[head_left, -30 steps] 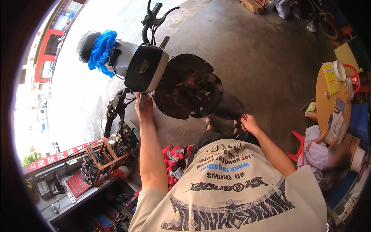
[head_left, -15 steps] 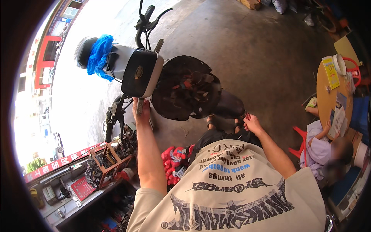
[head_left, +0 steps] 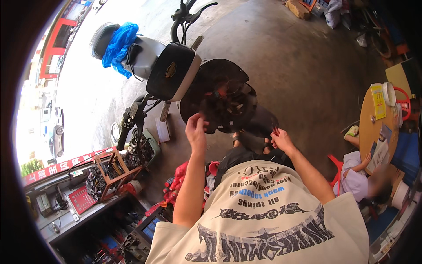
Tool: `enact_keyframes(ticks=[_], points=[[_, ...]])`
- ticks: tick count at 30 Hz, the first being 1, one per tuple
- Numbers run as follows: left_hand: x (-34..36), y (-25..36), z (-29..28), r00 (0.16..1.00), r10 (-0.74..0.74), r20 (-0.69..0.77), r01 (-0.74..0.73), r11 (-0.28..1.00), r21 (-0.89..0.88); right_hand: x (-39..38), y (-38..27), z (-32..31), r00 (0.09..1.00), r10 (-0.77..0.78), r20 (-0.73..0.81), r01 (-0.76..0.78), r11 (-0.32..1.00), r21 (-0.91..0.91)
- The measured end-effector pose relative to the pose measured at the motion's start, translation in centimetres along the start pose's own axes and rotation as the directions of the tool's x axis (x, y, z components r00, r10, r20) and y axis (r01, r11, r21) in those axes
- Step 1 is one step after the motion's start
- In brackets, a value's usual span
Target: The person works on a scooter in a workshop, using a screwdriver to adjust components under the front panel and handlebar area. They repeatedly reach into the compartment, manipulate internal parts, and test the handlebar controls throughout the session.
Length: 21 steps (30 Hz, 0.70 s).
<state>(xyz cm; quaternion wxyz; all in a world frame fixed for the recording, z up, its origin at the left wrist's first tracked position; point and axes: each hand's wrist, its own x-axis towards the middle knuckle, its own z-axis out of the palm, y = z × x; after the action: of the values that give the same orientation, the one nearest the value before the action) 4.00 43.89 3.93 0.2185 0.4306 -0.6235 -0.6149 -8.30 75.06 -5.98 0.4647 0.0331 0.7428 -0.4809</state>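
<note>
In front of me stands an electric scooter (head_left: 169, 72) with black handlebars and a blue plastic bag (head_left: 121, 49) tied at its front. Behind the scooter's black-and-white front box is a broad dark tray-like part (head_left: 220, 70), with loose pieces and something red lying in its shadowed middle. My left hand (head_left: 196, 130) is at the near left edge of this part, fingers loosely bent and holding nothing I can see. Beside the rear dark rounded end (head_left: 263, 122), my right hand (head_left: 282, 141) is closed around a small tool with a red handle, mostly hidden by the fingers.
A person in a light purple top (head_left: 351, 165) sits at a round wooden table (head_left: 367, 119) on the right. At lower left are a workbench (head_left: 59, 220) and a wooden crate (head_left: 118, 169) of tangled parts. Red packages (head_left: 178, 180) lie beside my left arm.
My left hand has come off the lower handlebar side and moved right to the dark part's edge. The right hand keeps its grip nearly in place. The whole view has shifted slightly.
</note>
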Motion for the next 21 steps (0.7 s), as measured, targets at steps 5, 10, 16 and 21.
enact_keyframes(ticks=[5, 10, 16, 21], points=[[5.8, -0.9, 5.8, 0.919, 0.335, 0.207, -0.394, 0.797, 0.458, -0.2, -0.1, 0.4, 1.000, -0.020, 0.024, 0.021, 0.998, -0.054], [10.0, -3.7, 6.9, 0.921, 0.264, 0.287, -0.389, 0.590, 0.708, -0.7, -0.4, 0.5, 1.000, -0.013, 0.011, 0.014, 1.000, -0.016], [10.5, -1.2, 7.8, 0.973, 0.056, 0.223, -0.212, 0.594, 0.776, -1.9, 1.1, -0.6, 0.999, 0.029, -0.035, -0.027, 0.999, 0.043], [12.0, -2.0, 8.2, 0.968, 0.022, 0.248, -0.217, 0.564, 0.797, -1.7, 1.3, -0.4, 0.998, 0.045, -0.033, -0.043, 0.997, 0.062]])
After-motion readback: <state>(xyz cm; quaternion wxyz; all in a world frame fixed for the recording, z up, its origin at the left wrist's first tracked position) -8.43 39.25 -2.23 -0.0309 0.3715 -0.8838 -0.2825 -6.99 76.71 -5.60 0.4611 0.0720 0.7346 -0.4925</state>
